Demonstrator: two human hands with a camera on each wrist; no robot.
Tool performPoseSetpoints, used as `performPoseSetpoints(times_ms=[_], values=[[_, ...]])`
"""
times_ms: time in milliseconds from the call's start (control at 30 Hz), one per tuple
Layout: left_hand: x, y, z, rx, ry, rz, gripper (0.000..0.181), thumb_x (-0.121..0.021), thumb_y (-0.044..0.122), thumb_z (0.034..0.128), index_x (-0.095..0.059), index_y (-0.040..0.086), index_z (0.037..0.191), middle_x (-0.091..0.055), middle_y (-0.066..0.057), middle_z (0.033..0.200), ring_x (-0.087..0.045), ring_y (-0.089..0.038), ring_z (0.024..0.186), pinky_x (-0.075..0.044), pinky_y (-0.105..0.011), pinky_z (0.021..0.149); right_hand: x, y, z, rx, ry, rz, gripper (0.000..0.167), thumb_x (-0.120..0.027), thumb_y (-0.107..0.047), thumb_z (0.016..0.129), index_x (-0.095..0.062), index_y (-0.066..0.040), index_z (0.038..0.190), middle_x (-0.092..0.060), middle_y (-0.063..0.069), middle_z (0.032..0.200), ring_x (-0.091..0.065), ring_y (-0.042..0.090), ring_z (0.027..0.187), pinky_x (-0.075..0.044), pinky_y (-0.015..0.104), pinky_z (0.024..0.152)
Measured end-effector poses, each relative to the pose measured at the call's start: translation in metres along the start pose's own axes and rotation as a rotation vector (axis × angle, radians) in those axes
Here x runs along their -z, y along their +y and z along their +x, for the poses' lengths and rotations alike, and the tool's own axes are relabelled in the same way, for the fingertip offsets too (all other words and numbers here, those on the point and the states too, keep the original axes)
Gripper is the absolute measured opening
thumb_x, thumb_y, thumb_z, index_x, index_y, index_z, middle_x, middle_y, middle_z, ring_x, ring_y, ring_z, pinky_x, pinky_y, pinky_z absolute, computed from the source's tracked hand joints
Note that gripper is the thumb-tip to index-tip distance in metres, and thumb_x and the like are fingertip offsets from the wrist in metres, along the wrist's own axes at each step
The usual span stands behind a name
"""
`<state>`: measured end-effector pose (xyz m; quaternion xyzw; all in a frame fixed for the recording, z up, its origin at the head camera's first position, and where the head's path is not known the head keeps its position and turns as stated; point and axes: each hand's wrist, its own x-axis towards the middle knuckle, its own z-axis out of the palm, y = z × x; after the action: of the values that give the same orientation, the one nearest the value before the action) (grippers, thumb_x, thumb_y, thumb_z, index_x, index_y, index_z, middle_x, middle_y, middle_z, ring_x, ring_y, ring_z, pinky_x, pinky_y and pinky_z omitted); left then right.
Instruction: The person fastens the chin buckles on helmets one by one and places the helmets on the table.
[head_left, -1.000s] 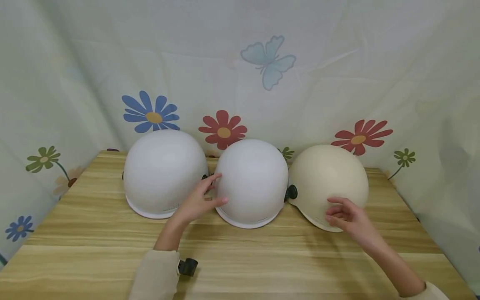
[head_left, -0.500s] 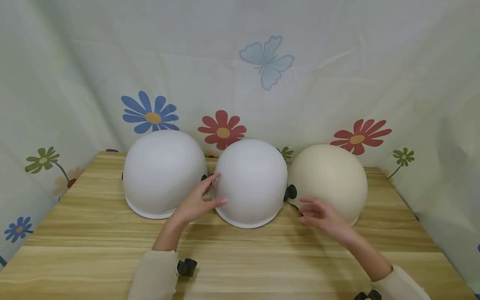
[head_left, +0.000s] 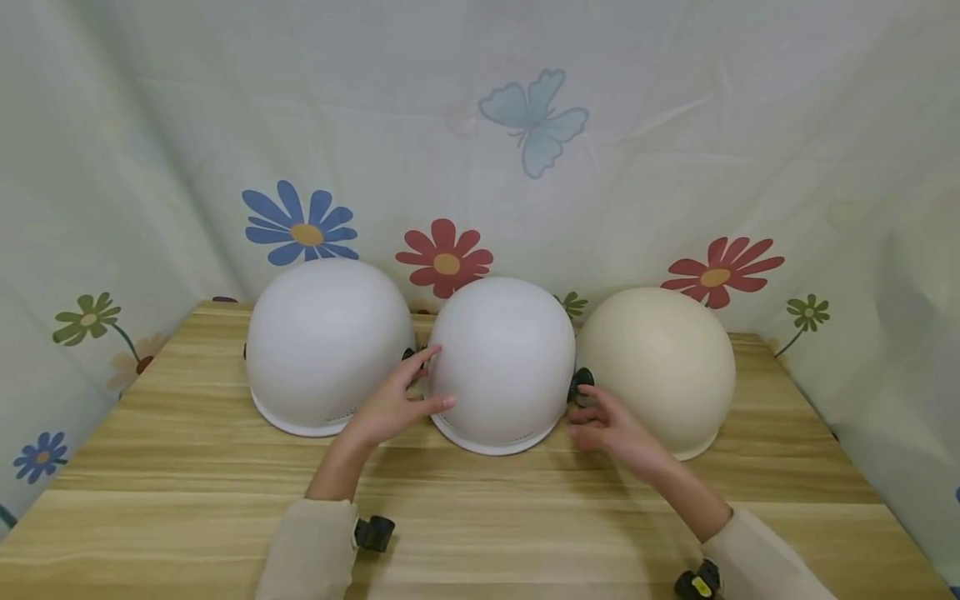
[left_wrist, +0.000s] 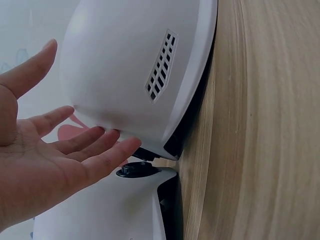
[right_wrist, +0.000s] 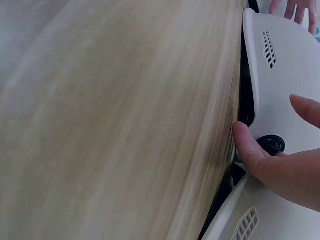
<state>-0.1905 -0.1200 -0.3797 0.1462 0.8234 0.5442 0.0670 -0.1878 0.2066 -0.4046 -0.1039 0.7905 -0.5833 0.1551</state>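
Three helmets stand side by side on the wooden table (head_left: 480, 517): a white one (head_left: 326, 342) at left, a white one (head_left: 502, 358) in the middle, a cream one (head_left: 660, 362) at right. My left hand (head_left: 393, 404) has its fingers spread at the middle helmet's left side; in the left wrist view the fingertips of that hand (left_wrist: 65, 155) meet or nearly meet the white shell (left_wrist: 125, 65). My right hand (head_left: 618, 433), fingers loosely bent, is beside the black knob (head_left: 581, 383) between the middle and cream helmets, holding nothing visible.
A pale curtain (head_left: 637, 83) with printed flowers and a butterfly hangs behind the table and along both sides. Black devices are strapped at the left wrist (head_left: 373, 533) and the right wrist (head_left: 697, 582).
My right hand has moved left, from in front of the cream helmet to the black knob beside the middle helmet. The left hand and the helmets have stayed in place.
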Motion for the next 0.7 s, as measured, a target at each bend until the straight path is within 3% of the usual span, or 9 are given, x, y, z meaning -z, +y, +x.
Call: performPoseSetpoints(times_ms=[433, 700], values=[[0.001, 0.001, 0.000, 0.017, -0.002, -0.045, 0.077, -0.070, 0.023, 0.0817, -0.026, 0.011, 0.144, -0.020, -0.017, 0.147, -0.023, -0.037, 0.132, -0.034, -0.052, 0.097, -0.008, -0.002, 0.013, -0.054, 0.079, 0.074, 0.073, -0.056, 0.000, 0.087, -0.010, 0.006, 0.142, -0.044, 0.034, 0.120, -0.057, 0.032, 0.099, -0.049, 0.041, 0.082], [0.002, -0.002, 0.000, 0.031, 0.003, -0.058, 0.079, -0.071, 0.024, 0.0811, -0.025, 0.011, 0.144, -0.020, -0.016, 0.147, -0.023, -0.036, 0.132, -0.033, -0.053, 0.097, -0.008, -0.003, 0.014, -0.059, 0.072, 0.079, 0.074, -0.057, 0.001, 0.087, -0.008, 0.006, 0.143, -0.045, 0.034, 0.119, -0.056, 0.036, 0.101, -0.049, 0.041, 0.082]])
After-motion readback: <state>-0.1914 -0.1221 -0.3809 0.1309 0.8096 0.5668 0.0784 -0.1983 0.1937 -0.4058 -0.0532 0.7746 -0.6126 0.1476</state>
